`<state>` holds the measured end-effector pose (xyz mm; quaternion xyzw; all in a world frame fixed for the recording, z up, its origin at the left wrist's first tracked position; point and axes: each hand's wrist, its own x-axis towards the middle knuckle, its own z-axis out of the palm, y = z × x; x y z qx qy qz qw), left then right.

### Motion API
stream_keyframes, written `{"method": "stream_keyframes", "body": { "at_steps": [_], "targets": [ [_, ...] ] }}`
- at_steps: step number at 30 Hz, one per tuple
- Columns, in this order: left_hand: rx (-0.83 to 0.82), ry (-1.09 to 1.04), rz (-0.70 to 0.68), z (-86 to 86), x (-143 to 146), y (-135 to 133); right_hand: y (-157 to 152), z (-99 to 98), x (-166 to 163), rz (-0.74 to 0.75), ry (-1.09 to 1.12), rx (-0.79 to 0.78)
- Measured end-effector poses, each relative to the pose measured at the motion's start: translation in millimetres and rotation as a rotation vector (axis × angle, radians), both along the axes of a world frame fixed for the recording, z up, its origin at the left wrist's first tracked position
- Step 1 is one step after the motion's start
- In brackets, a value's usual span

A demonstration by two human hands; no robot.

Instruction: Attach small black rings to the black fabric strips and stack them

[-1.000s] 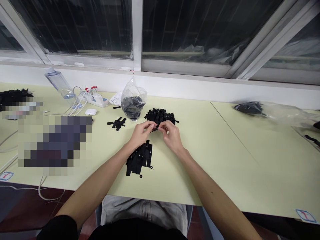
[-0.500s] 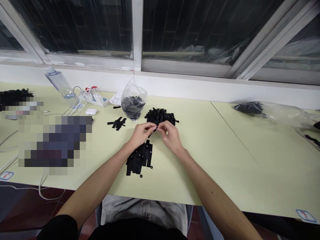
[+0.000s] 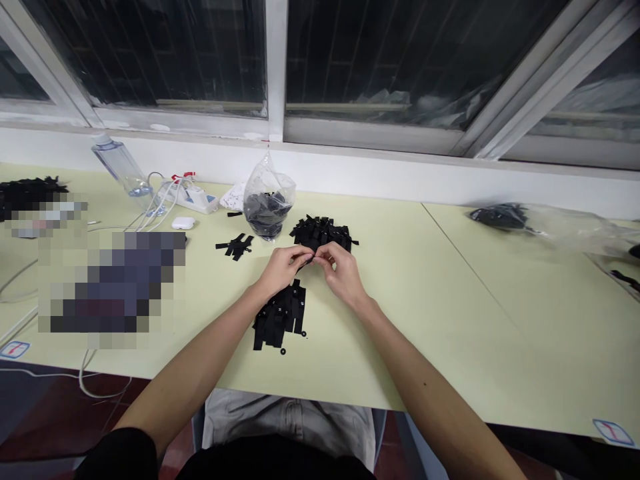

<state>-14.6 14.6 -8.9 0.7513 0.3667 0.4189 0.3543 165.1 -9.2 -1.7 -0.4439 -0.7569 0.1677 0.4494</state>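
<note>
My left hand (image 3: 284, 268) and my right hand (image 3: 340, 268) meet fingertip to fingertip above the table. Both pinch a small black strap (image 3: 303, 265), mostly covered by the fingers. Just beyond them lies a heap of black straps (image 3: 323, 231). On the near side, a spread pile of black straps (image 3: 280, 317) with small white marks lies partly under my left wrist. Two small black rings sit by it, one ring (image 3: 283, 351) at its near edge and another ring (image 3: 303, 333) at its right.
A clear plastic bag (image 3: 269, 212) of black pieces stands behind my left hand, with a few loose straps (image 3: 235, 247) beside it. Further left are a white case (image 3: 183, 223), a power strip (image 3: 197, 199), cables and a tilted bottle (image 3: 123, 168). Another bag (image 3: 500, 215) lies back right.
Both hands stay in the same place, still pinching the strap. The whole view has shifted very slightly; nothing on the table has visibly moved.
</note>
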Motion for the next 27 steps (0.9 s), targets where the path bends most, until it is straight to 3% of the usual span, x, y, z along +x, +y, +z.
{"method": "stream_keyframes", "body": {
  "at_steps": [17, 27],
  "targets": [
    [0.110, 0.166, -0.044, 3.8, -4.0, -0.4, -1.8, 2.9, 0.5, 0.028, -0.028, -0.015],
    [0.096, 0.157, -0.041, 12.3, -1.1, -6.5, -3.4, 4.0, 1.4, 0.037, -0.104, 0.071]
  ]
}}
